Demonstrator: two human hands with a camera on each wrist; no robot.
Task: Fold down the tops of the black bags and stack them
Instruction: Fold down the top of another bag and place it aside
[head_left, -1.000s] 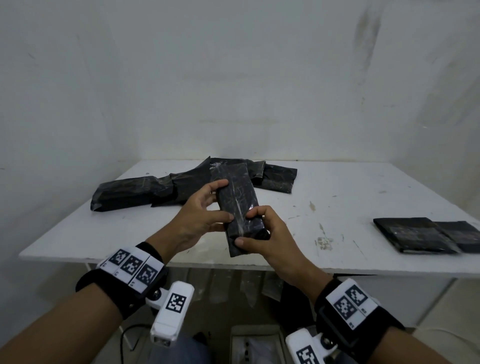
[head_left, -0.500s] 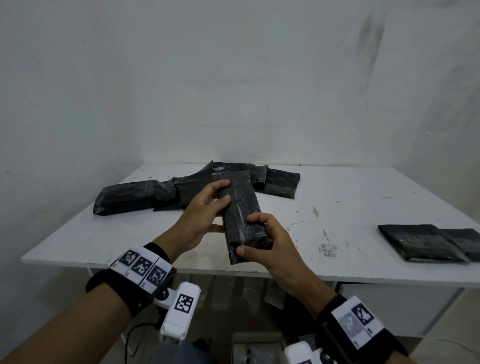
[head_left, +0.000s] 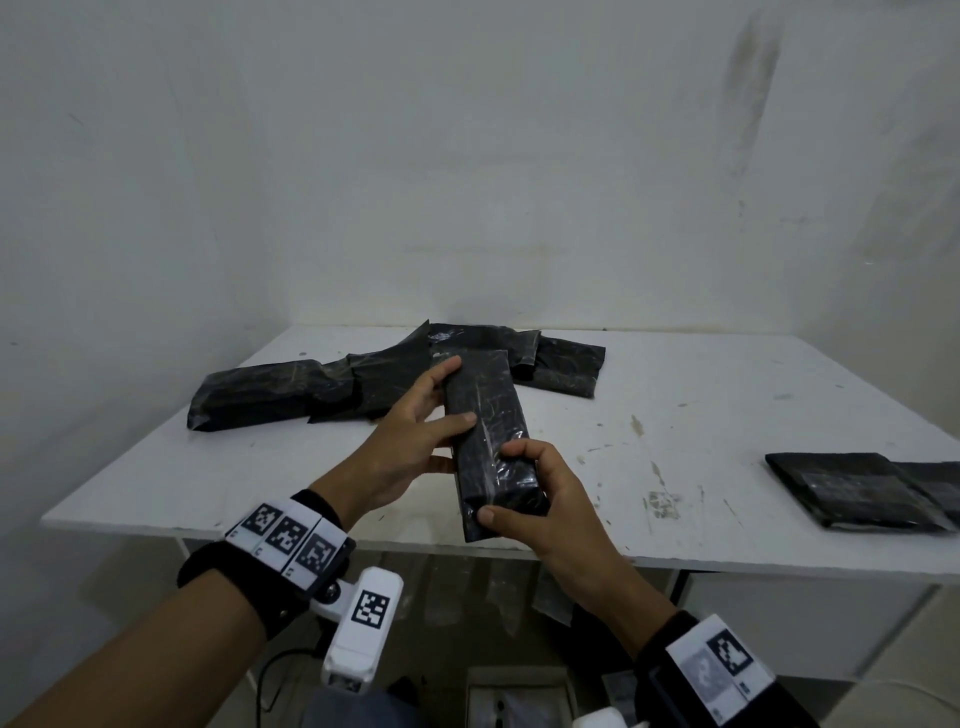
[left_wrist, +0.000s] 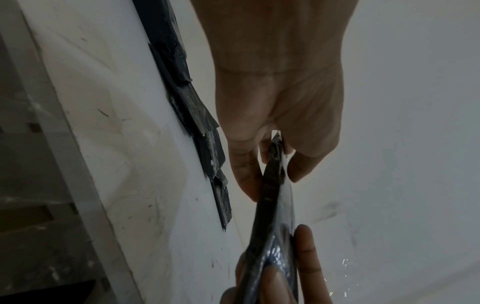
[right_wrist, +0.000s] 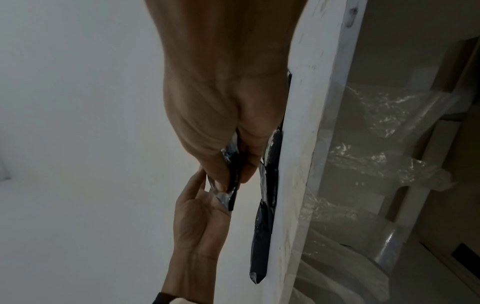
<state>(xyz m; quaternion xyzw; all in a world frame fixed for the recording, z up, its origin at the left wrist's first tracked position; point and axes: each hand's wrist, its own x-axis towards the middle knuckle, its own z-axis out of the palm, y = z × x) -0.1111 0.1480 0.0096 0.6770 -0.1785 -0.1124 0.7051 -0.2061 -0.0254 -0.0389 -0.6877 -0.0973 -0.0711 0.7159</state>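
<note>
A long black bag is held above the front of the white table, its length running away from me. My left hand pinches its far left edge, thumb on top and fingers beneath. My right hand grips its near end between thumb and fingers. In the left wrist view the bag shows edge-on between both hands. The right wrist view shows its near end under my fingers. A heap of unfolded black bags lies at the back left. Two folded bags lie overlapping at the right edge.
White walls close the table in at the back and left. Clear plastic wrap hangs under the table. The tabletop between the heap and the folded bags carries only paint marks.
The held bag and both hands have shifted slightly; the left fingers have slid a little farther along the bag's left edge. The grips are unchanged.
</note>
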